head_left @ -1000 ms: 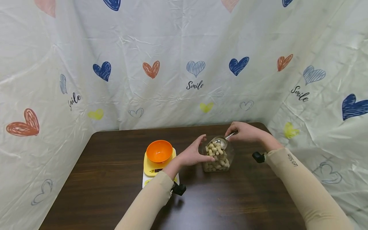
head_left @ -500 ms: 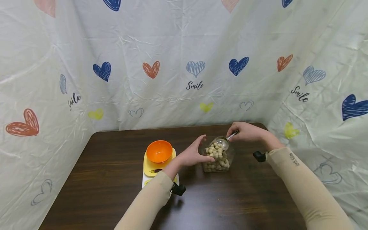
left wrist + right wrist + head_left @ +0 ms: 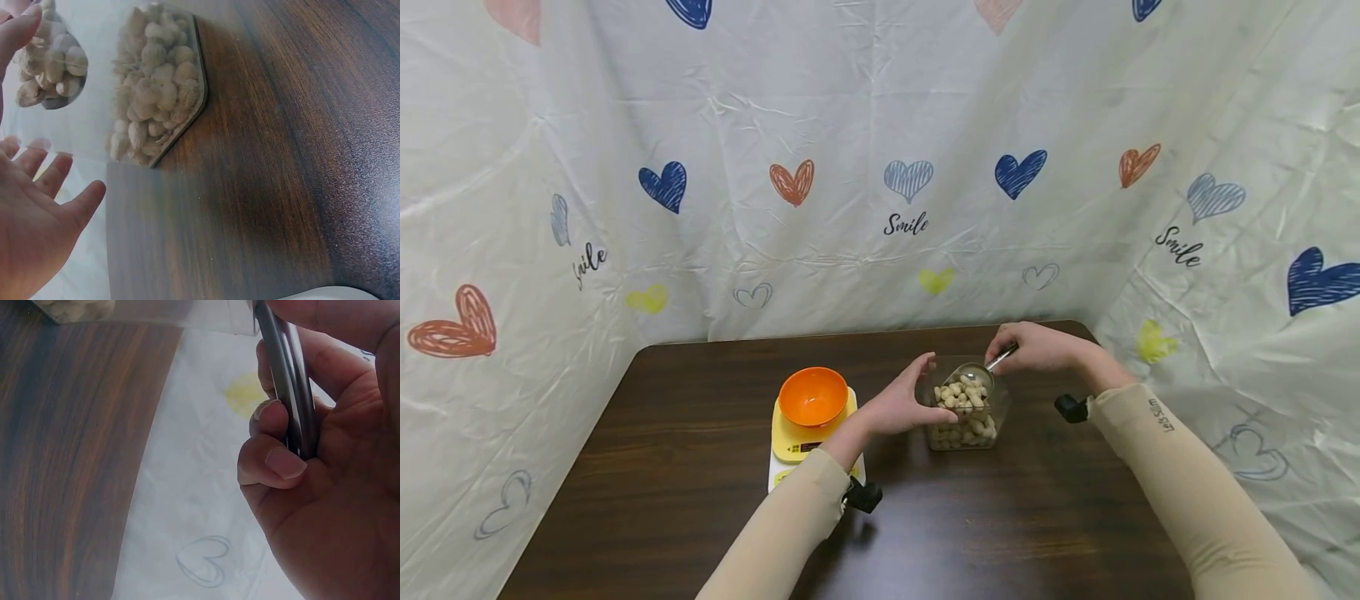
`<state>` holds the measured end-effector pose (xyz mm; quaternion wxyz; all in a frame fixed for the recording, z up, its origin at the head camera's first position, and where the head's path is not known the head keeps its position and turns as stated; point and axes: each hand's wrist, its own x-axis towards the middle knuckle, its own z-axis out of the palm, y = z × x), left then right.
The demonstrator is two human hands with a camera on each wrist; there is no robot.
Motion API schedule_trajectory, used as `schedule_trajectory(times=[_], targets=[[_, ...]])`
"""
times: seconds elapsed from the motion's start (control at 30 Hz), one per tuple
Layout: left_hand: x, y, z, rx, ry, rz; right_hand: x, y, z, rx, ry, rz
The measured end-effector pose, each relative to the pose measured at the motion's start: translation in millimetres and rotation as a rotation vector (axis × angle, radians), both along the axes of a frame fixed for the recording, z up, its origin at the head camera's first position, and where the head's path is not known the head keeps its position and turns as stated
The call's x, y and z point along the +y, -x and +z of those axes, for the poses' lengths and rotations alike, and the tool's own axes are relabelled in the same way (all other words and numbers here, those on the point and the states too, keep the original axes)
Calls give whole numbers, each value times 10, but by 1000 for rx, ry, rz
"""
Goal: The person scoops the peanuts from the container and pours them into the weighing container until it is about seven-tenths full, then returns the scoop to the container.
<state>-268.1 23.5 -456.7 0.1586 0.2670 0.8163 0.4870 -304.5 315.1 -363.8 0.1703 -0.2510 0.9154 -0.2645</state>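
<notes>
A clear plastic container (image 3: 964, 445) of unshelled peanuts (image 3: 153, 87) stands on the table. My left hand (image 3: 901, 403) holds it at its left side, thumb across the near wall and fingers spread along the left one. In my right hand (image 3: 1033, 346) is the handle of a metal scoop (image 3: 976, 372), with the fingers curled round the grip (image 3: 294, 394). The scoop's bowl is tilted inside the container's upper part, with peanuts at its mouth. Through the clear wall, the left wrist view shows peanuts gathered in the bowl.
Left of the container, an orange bowl (image 3: 813, 397) sits on a yellow and white kitchen scale (image 3: 790, 447), partly behind my left forearm. The dark wooden table (image 3: 685, 467) ends at a white curtain (image 3: 842, 275) printed with hearts.
My right hand and the scoop have shifted slightly, first up and right, then back left and down, the bowl staying among the peanuts. My left hand keeps its place on the container.
</notes>
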Motion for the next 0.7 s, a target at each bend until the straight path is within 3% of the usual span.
schedule_trajectory(times=[0.43, 0.7], targets=[[1, -1, -24, 0, -2, -2, 5, 18, -51, -3, 9, -9], [5, 3, -21, -5, -6, -8, 41, 19, -61, 61, -5, 65]])
